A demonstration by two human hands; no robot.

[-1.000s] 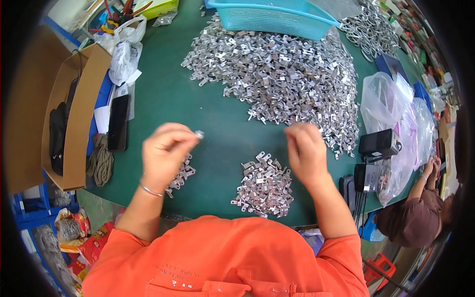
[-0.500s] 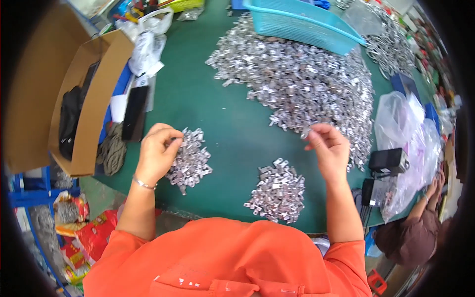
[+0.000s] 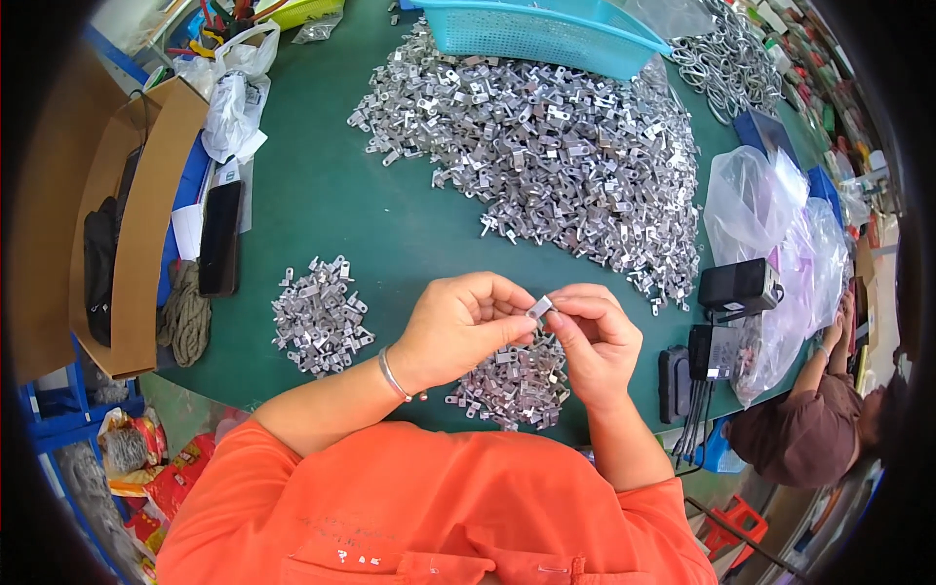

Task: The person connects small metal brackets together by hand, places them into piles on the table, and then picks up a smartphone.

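My left hand (image 3: 453, 324) and my right hand (image 3: 599, 343) meet over the near side of the green table (image 3: 312, 175). Between their fingertips is a small silvery metal bracket (image 3: 540, 307), pinched from both sides. Directly below lies a small pile of similar brackets (image 3: 512, 390), partly hidden by my hands. Another small pile of brackets (image 3: 323, 318) rests to the left, apart from my left forearm. Beyond my hands spreads a large heap of loose metal brackets (image 3: 556, 161).
A turquoise basket (image 3: 546, 37) sits at the heap's far edge. Left are a cardboard box (image 3: 156, 224) and a black phone (image 3: 221, 239). A black device (image 3: 738, 289), cables and plastic bags (image 3: 756, 205) line the right side, where another person (image 3: 799, 429) works.
My left hand has moved right from the left pile, and my right hand has come inward and down. They now meet at one bracket. The view has shifted slightly.
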